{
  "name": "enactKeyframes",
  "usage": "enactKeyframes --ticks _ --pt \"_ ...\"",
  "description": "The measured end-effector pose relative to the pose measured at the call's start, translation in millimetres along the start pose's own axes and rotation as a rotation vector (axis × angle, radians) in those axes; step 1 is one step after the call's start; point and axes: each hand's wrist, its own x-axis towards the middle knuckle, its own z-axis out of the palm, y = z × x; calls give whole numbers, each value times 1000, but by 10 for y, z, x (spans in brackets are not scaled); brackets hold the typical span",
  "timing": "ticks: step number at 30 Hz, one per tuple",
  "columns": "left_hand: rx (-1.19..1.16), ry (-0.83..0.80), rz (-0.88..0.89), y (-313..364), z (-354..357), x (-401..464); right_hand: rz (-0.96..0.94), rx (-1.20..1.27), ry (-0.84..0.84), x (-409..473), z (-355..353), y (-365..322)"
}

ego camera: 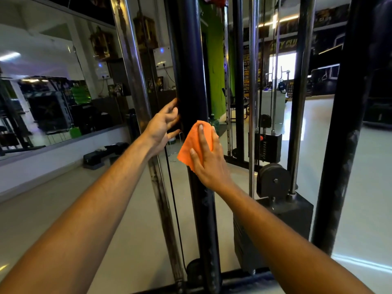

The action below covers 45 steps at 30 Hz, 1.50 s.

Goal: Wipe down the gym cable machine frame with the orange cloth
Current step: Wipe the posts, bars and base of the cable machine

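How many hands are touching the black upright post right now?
2: the right hand presses the orange cloth flat against the black post; the left hand touches its left side, higher up.

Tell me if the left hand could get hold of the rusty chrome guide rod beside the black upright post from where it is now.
Probably yes. The left hand is open, holds nothing and sits right beside the rusty chrome guide rod, with nothing between them. The right hand presses the orange cloth on the black upright post.

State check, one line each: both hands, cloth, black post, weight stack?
right hand: flat, pressing the cloth
orange cloth: spread against the post
left hand: open, fingers at the post's side
black post: upright, scuffed low down
weight stack: resting low
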Motion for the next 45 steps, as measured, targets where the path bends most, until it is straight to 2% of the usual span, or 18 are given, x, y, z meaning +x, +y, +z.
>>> enactKeyframes --ticks 7,11,15,19,22,25,29,32,36,41,45 --pt "42 -1 -46 -141 13 -183 38 84 76 208 -22 -189" --pt "60 25 -54 -236 62 -255 16 43 16 -222 157 7" --pt "66 26 -92 -508 80 -397 112 96 -88 -765 446 343" --pt "50 30 -128 -738 84 -466 163 196 -5 -584 430 141" --pt "46 52 -136 -888 98 -500 115 216 57 -463 397 45" --pt "42 61 -137 -1098 133 -572 87 175 2 -782 548 271" --pt "22 88 -131 -1390 155 -666 212 136 -147 -1480 902 611" --pt "31 97 -122 -1427 183 -665 236 174 -82 -1356 938 587" --pt "79 75 -91 -1472 214 -663 178 176 46 -943 879 476" --pt "153 204 -47 -1763 367 -641 157 38 -53 -1434 1155 826" --pt "102 283 3 -2066 467 -682 209 167 -93 -1650 1258 913"
